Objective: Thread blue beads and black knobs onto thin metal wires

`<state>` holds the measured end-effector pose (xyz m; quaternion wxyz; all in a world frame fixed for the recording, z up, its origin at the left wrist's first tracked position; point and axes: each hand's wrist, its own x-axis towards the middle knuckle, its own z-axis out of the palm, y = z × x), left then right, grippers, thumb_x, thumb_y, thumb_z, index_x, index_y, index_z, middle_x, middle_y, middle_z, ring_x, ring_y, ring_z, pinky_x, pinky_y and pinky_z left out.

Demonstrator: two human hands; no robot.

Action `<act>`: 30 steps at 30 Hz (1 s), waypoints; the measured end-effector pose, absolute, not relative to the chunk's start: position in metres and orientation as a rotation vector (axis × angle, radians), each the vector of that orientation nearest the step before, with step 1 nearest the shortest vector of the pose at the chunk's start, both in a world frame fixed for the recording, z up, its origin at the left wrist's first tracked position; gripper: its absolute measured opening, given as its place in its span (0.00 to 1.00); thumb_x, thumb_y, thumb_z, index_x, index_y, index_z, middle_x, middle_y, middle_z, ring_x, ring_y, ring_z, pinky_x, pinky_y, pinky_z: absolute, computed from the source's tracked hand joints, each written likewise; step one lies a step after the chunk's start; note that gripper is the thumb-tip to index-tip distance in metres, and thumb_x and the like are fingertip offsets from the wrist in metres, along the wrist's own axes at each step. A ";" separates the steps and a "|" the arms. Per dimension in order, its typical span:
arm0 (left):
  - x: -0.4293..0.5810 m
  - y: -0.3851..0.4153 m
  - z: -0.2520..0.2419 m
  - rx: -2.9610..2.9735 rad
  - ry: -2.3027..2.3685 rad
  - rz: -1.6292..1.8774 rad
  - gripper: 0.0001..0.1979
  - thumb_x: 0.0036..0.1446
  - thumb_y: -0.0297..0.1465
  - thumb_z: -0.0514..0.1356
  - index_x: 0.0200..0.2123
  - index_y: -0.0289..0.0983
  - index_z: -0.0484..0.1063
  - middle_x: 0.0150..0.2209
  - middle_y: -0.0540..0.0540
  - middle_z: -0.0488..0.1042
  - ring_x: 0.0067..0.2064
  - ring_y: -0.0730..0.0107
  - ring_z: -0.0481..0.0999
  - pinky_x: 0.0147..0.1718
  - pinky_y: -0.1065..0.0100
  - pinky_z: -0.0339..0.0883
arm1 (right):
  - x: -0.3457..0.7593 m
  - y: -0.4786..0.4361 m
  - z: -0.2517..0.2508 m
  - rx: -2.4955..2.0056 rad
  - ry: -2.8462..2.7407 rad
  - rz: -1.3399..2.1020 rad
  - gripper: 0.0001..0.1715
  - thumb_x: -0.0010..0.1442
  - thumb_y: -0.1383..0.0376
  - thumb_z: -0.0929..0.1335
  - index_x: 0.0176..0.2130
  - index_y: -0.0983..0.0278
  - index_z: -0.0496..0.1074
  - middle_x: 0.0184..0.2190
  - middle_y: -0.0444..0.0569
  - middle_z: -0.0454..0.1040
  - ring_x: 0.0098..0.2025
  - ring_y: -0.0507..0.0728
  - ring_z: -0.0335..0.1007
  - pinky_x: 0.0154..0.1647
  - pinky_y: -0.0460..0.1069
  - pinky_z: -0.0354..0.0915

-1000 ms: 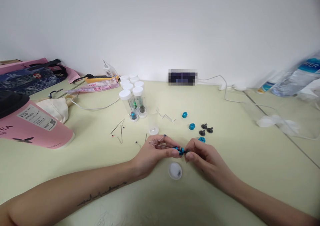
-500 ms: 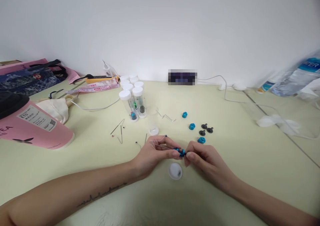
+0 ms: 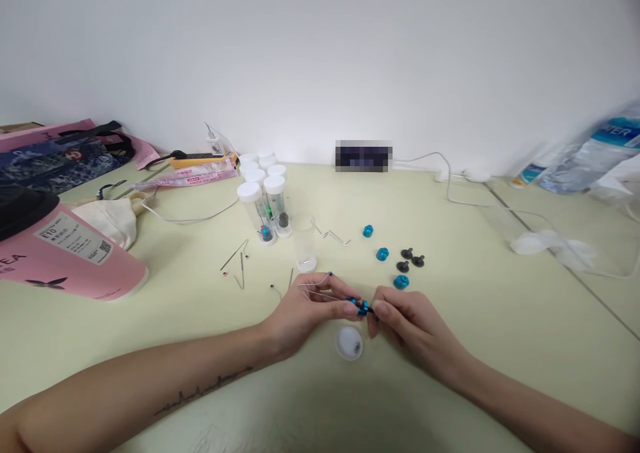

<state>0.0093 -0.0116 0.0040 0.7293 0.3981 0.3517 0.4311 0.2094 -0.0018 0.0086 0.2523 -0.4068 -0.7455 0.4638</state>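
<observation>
My left hand (image 3: 311, 309) is closed around a small shiny blue part (image 3: 363, 307), pinched between thumb and fingers. A thin bent wire (image 3: 316, 290) with a dark ball tip passes across the same hand; its far end is hidden. Facing it, my right hand (image 3: 413, 316) pinches a small black piece (image 3: 371, 310) against the blue part's right end; most of this piece is covered by the fingertips. Just below both hands lies a round white cap (image 3: 349, 353) with a tiny dark item inside.
Loose blue parts (image 3: 383, 254) and black stemmed discs (image 3: 403, 266) lie right of centre. Bent wires (image 3: 243, 269) lie to the left. An open clear tube (image 3: 306, 243) stands near capped tubes (image 3: 250, 193). A pink cup (image 3: 95, 259) is at left, a water bottle (image 3: 590, 159) far right.
The view has shifted very slightly. My right fingers have turned a little at the black piece, and a bit more of it shows. My left hand keeps its hold.
</observation>
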 end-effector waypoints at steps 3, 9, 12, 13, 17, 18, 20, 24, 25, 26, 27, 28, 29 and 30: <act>0.009 -0.012 0.004 0.868 0.788 0.958 0.08 0.45 0.26 0.69 0.31 0.33 0.77 0.30 0.45 0.79 0.34 0.70 0.76 0.39 0.67 0.67 | 0.209 -0.002 0.008 -1.147 -1.983 1.265 0.20 0.64 0.52 0.61 0.29 0.63 0.66 0.16 0.38 0.56 0.20 0.50 0.49 0.22 0.45 0.47; 0.009 -0.012 0.005 0.847 0.785 0.969 0.08 0.45 0.27 0.69 0.31 0.33 0.76 0.30 0.45 0.79 0.33 0.70 0.76 0.38 0.67 0.66 | 0.209 -0.005 0.005 -1.193 -1.890 1.299 0.14 0.60 0.55 0.67 0.34 0.61 0.62 0.17 0.35 0.54 0.20 0.49 0.47 0.21 0.44 0.46; 0.010 -0.012 0.005 0.846 0.781 0.962 0.09 0.44 0.27 0.70 0.31 0.33 0.77 0.29 0.46 0.79 0.33 0.69 0.76 0.38 0.67 0.67 | 0.210 -0.005 0.009 -1.154 -1.960 1.276 0.20 0.63 0.51 0.63 0.28 0.63 0.64 0.19 0.39 0.58 0.22 0.49 0.48 0.22 0.45 0.46; 0.010 -0.012 0.005 0.852 0.779 0.959 0.09 0.44 0.27 0.70 0.31 0.33 0.77 0.29 0.46 0.79 0.33 0.69 0.76 0.39 0.66 0.67 | 0.210 -0.004 0.010 -1.138 -1.993 1.263 0.22 0.64 0.51 0.61 0.27 0.64 0.64 0.19 0.40 0.59 0.22 0.49 0.49 0.23 0.46 0.47; 0.010 -0.012 0.005 0.870 0.775 0.955 0.09 0.43 0.27 0.70 0.31 0.33 0.77 0.30 0.45 0.79 0.33 0.69 0.77 0.39 0.66 0.67 | 0.209 -0.004 0.013 -1.123 -2.053 1.237 0.26 0.66 0.51 0.58 0.24 0.64 0.66 0.17 0.40 0.58 0.21 0.50 0.51 0.23 0.46 0.48; 0.010 -0.012 0.005 0.867 0.778 0.959 0.09 0.43 0.27 0.70 0.31 0.33 0.77 0.30 0.46 0.79 0.33 0.69 0.76 0.39 0.67 0.67 | 0.209 -0.004 0.012 -1.133 -2.036 1.239 0.24 0.65 0.52 0.60 0.25 0.64 0.65 0.17 0.40 0.58 0.21 0.50 0.51 0.23 0.46 0.48; 0.010 -0.012 0.005 0.860 0.784 0.968 0.08 0.44 0.27 0.70 0.31 0.33 0.77 0.29 0.46 0.79 0.33 0.70 0.76 0.39 0.67 0.67 | 0.208 -0.004 0.010 -1.167 -1.970 1.242 0.16 0.62 0.53 0.64 0.30 0.62 0.64 0.16 0.38 0.56 0.20 0.50 0.49 0.22 0.45 0.47; 0.010 -0.011 0.005 0.857 0.777 0.968 0.08 0.45 0.27 0.69 0.31 0.33 0.77 0.29 0.46 0.79 0.33 0.70 0.76 0.38 0.67 0.66 | 0.208 -0.006 0.006 -1.192 -1.886 1.244 0.12 0.58 0.58 0.68 0.34 0.61 0.62 0.16 0.35 0.54 0.20 0.49 0.48 0.22 0.44 0.48; 0.009 -0.011 0.005 0.855 0.775 0.966 0.08 0.45 0.27 0.69 0.31 0.33 0.77 0.29 0.46 0.79 0.33 0.70 0.76 0.38 0.67 0.66 | 0.208 -0.006 0.006 -1.184 -1.886 1.244 0.12 0.58 0.57 0.68 0.33 0.61 0.62 0.16 0.35 0.55 0.20 0.50 0.49 0.22 0.44 0.48; 0.009 -0.011 0.005 0.852 0.775 0.964 0.08 0.45 0.27 0.69 0.31 0.33 0.77 0.29 0.46 0.79 0.33 0.70 0.76 0.38 0.67 0.67 | 0.208 -0.005 0.006 -1.171 -1.894 1.246 0.14 0.59 0.56 0.68 0.31 0.61 0.62 0.17 0.36 0.56 0.21 0.50 0.49 0.22 0.44 0.48; 0.009 -0.011 0.005 0.851 0.775 0.962 0.08 0.44 0.27 0.69 0.31 0.33 0.77 0.29 0.46 0.79 0.33 0.70 0.76 0.38 0.67 0.67 | 0.209 -0.005 0.007 -1.155 -1.911 1.248 0.15 0.60 0.54 0.67 0.30 0.62 0.63 0.18 0.38 0.58 0.21 0.50 0.50 0.22 0.45 0.49; 0.010 -0.011 0.005 0.851 0.776 0.959 0.08 0.44 0.27 0.69 0.31 0.33 0.77 0.29 0.46 0.79 0.33 0.70 0.76 0.39 0.67 0.67 | 0.209 -0.004 0.008 -1.137 -1.936 1.250 0.18 0.61 0.52 0.65 0.28 0.62 0.64 0.19 0.39 0.60 0.22 0.50 0.51 0.22 0.45 0.49; 0.010 -0.011 0.005 0.854 0.776 0.956 0.08 0.44 0.26 0.70 0.31 0.33 0.77 0.30 0.46 0.79 0.33 0.70 0.77 0.39 0.67 0.67 | 0.210 -0.004 0.009 -1.122 -1.965 1.250 0.21 0.63 0.51 0.62 0.27 0.63 0.64 0.19 0.40 0.61 0.21 0.50 0.51 0.22 0.45 0.49; 0.010 -0.011 0.005 0.858 0.776 0.955 0.09 0.44 0.26 0.70 0.31 0.33 0.77 0.30 0.46 0.79 0.33 0.70 0.77 0.39 0.67 0.67 | 0.210 -0.003 0.010 -1.112 -1.993 1.244 0.24 0.64 0.50 0.60 0.25 0.64 0.65 0.18 0.41 0.61 0.21 0.50 0.52 0.22 0.45 0.49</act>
